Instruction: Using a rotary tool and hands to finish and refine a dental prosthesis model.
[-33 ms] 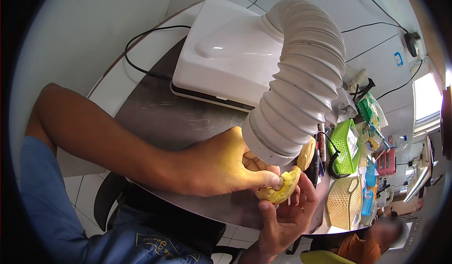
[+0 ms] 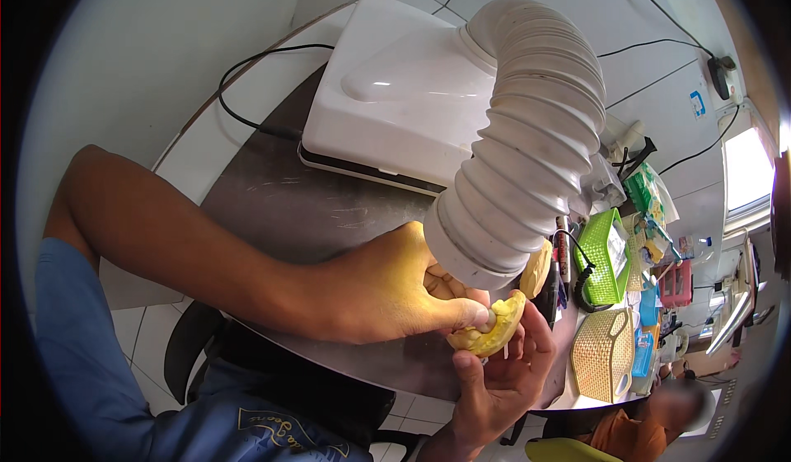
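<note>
A yellow dental cast [image 2: 501, 337], horseshoe-shaped with moulded teeth along it, is held just below the mouth of a ribbed white hose. My right hand [image 2: 503, 379] grips it from below and from the right, thumb on the near edge and fingers round the far side. From the left, my left hand [image 2: 404, 289] pinches at the teeth with thumb and fingertips. A small greyish bit shows by the left thumb tip; whether it is a separate piece I cannot tell. Light falls on the back of my left hand.
The thick hose [image 2: 535, 132] arches down from a white box-shaped unit [image 2: 395, 91] on the dark desk [image 2: 280, 173]. A pale cast piece [image 2: 537, 271] lies behind my right fingers. Green basket [image 2: 601, 260] and cream basket [image 2: 603, 355] stand at right. A person in orange [image 2: 622, 437] sits beyond.
</note>
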### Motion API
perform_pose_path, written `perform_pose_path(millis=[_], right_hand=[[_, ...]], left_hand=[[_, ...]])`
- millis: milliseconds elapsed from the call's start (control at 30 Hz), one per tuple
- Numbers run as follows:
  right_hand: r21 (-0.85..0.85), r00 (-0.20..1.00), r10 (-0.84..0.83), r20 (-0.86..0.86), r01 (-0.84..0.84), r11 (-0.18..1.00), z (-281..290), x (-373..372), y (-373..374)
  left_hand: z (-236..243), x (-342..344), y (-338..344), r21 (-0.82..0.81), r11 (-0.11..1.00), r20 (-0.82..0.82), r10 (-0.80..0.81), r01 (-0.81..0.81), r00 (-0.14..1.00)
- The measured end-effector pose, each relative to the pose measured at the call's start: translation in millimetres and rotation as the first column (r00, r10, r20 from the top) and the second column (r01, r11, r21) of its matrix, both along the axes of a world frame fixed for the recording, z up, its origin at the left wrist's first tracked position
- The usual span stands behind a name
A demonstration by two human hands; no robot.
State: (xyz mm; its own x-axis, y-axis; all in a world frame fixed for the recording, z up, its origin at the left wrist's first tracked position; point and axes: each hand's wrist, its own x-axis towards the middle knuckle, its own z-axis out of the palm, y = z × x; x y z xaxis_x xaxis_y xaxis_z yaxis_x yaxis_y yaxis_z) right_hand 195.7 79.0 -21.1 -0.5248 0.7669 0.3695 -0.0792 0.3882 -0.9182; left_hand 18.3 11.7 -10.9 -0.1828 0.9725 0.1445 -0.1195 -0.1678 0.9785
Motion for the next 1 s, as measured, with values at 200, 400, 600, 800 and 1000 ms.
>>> perform_pose_path(millis=[200, 400, 600, 800, 1000], right_hand=[[-0.038, 1.0, 0.015, 0.002, -0.015, 0.999, 0.4, 0.2, -0.8], [-0.011, 0.999, 0.012, 0.031, -0.011, 1.0, -1.7, 2.1, 0.6], [0.063, 0.999, -0.005, 0.036, 0.003, 0.998, -3.1, 3.9, 1.2], [0.028, 1.0, -0.002, -0.006, 0.002, 1.0, -5.4, 2.7, 0.0], [-0.041, 1.0, -0.029, 0.006, 0.029, 0.999, 0.5, 0.4, -4.2]], left_hand=[[1.6, -1.5, -0.8, -0.071, 0.996, 0.05, -0.042, 0.045, 0.998], [-2.7, 0.8, 0.5, -0.046, 0.999, 0.09, -0.011, 0.016, 0.996], [1.1, -3.1, -1.4, -0.116, 0.988, 0.101, -0.087, 0.099, 0.991], [2.0, -0.5, -0.3, -0.102, 0.993, 0.126, -0.04, 0.053, 0.991], [4.3, 0.3, 0.0, -0.097, 0.993, 0.138, -0.049, 0.063, 0.989]])
